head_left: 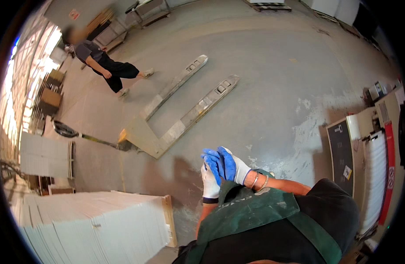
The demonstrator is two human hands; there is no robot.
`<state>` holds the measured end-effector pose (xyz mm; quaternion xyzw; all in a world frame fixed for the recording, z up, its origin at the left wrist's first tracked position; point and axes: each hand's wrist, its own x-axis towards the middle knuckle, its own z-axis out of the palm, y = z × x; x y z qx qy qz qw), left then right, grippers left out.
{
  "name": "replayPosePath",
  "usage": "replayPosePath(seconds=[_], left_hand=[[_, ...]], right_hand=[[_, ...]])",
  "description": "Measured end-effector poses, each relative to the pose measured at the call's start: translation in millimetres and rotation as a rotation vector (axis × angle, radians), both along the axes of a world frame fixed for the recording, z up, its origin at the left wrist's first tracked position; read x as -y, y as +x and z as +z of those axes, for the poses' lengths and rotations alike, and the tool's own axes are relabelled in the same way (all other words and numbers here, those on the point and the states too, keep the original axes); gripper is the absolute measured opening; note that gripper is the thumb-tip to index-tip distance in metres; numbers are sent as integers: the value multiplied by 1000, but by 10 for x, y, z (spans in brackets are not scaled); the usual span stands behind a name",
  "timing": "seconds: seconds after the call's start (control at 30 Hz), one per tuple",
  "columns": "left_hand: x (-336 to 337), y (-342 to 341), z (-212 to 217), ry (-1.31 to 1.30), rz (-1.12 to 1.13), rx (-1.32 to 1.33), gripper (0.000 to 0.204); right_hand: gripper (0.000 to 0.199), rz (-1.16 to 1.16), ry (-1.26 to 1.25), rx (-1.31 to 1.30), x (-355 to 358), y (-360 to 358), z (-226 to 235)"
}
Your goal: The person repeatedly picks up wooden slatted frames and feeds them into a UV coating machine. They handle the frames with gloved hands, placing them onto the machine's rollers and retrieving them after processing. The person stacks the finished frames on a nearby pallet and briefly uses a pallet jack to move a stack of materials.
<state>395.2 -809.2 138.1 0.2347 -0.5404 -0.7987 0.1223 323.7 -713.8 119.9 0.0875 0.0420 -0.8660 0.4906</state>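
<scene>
Right hand (231, 166), white glove with blue palm, fingers curled over left hand (210, 178)'s matching glove; both pressed together, holding nothing else, above grey concrete floor (264, 88).

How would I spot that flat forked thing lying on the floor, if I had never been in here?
Look at the wide grey concrete floor. In its middle lies a pallet truck, two long pale metal forks pointing away toward the far wall. Unlike the white sheet stack nearby, it is low, forked and bare.
</scene>
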Motion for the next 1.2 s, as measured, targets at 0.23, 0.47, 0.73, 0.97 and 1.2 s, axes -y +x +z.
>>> replayPosePath(seconds=[0.23,0.47,0.73,0.97,1.2], left_hand=[[752,-104,-325,-416,-3,79,54],[1664,-215,119,-148,11,-18,51],[2603,-458,-230,39,130,-7,22],[3661,-538,-540,-590,511,85,21],[4492,-649,-138,-357,704,99,31]], right_hand=[[51,19,57,-16,707,-93,-267],[48,172,-573,1262,1502,-275,-650],[43,477,-569,1580,2569,-818,-277],[45,908,-331,1125,4077,-1263,-42],[72,1057,-272,324,5183,-1208,-465]])
